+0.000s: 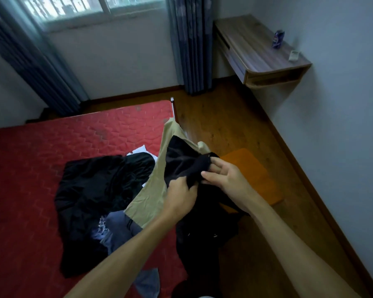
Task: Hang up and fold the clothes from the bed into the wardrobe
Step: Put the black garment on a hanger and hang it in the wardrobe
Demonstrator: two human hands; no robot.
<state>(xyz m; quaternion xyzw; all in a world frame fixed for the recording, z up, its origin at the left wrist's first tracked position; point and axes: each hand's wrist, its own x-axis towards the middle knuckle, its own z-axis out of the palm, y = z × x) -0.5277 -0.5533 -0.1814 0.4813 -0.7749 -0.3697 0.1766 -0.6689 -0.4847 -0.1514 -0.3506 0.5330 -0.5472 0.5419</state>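
Red quilted mattress [41, 158] carries the unsorted heap: a black crumpled garment [99, 190] and grey-blue cloth [116, 224]. Held above its right edge, presumably for sorting, a beige fabric piece [151, 194] and black knitted garment [181, 164]. Left hand [179, 201] fingers clamped on it; right hand [224, 175] fingers pinching its edge

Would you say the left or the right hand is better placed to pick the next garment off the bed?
Probably the left hand: it hovers beside the black pile on the red mattress, while the right hand grips over the floor side.
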